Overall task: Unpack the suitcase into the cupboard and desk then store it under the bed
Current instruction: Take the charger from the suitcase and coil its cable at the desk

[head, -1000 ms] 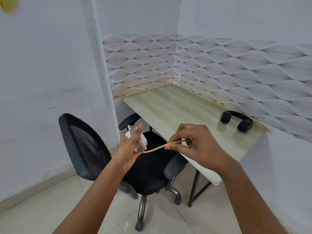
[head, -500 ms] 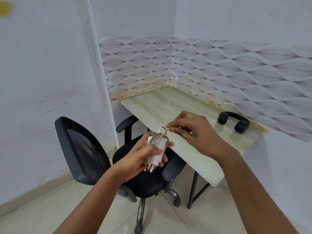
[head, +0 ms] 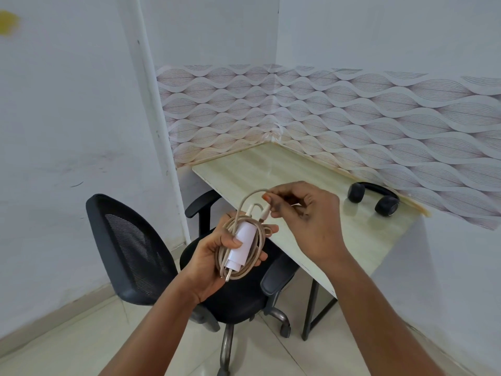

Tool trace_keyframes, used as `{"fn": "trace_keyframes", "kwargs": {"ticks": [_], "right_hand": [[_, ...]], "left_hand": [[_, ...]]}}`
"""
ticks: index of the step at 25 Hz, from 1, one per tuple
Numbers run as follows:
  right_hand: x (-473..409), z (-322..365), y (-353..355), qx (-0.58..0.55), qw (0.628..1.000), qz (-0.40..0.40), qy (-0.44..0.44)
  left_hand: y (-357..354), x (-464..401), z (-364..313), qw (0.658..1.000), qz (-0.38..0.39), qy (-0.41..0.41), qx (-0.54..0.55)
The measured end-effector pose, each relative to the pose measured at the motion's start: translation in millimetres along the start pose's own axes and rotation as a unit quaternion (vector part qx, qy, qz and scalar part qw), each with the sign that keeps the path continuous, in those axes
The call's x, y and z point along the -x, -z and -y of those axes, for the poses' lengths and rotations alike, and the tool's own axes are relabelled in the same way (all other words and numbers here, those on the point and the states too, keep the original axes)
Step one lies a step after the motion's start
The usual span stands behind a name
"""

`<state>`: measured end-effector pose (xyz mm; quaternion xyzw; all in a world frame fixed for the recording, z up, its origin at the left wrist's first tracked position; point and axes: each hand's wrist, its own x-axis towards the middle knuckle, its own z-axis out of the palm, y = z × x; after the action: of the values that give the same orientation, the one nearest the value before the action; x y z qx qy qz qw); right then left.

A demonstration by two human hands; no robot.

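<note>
— Gripped in the left hand (head: 217,251): white charger (head: 242,246) across the palm, thumb pressed on its body, beige cable (head: 256,241) coiled round it in loops; pinched in the right hand (head: 306,213): the cable's loose end, caught between thumb and fingertip just above the bundle.

— And placed where, relative to the desk (head: 273,172)?

— Held in the air, near edge of the desk, above the seat of the black office chair (head: 151,256); not yet set down.

— Progress on the unpacking?

— Hard to say in full; suitcase, cupboard and bed all out of view; black headphones (head: 372,198) already lying on the far right of the desk, close against the patterned wall; charger apparently next for the desk, probably once the last length of cable is wound or tucked in; storing the suitcase under the bed presumably still ahead.

— Pose of the hands?

— Left forearm rising from the near left, palm turned up and tilted inward, fingers curled under the bundle; right forearm coming in from the near right, wrist bent, back of the hand towards the camera, remaining fingers loosely folded; both hands close together, nearly touching over the coil.
</note>
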<state>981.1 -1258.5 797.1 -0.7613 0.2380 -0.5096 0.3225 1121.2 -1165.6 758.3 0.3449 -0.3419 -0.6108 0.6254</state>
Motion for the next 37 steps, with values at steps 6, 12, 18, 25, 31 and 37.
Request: {"fn": "trace_keyframes", "kwargs": {"ticks": [6,12,18,25,31,37], "right_hand": [[9,-5,-3,-0.012,0.999,0.009,-0.035],[13,-17,-3,0.157,0.985,0.060,-0.031],[13,-23,-1,-0.097,0.962,0.099,-0.236],[13,-25,19,-0.270,0.923,0.152,-0.228],[16,-28,32,-0.229,0.934,0.171,-0.214],[14,-12,24,0.059,0.985,0.145,-0.079]], "left_hand": [[0,1,2,1.000,0.000,0.013,0.018],[-4,-1,4,0.999,0.012,0.013,-0.036],[-9,-4,-2,0.998,0.057,0.008,-0.016],[-11,-6,-2,0.997,0.077,-0.002,0.013],[-1,-5,-10,0.999,0.013,-0.039,0.010],[-5,-8,-17,0.994,-0.030,-0.106,0.020]]}}
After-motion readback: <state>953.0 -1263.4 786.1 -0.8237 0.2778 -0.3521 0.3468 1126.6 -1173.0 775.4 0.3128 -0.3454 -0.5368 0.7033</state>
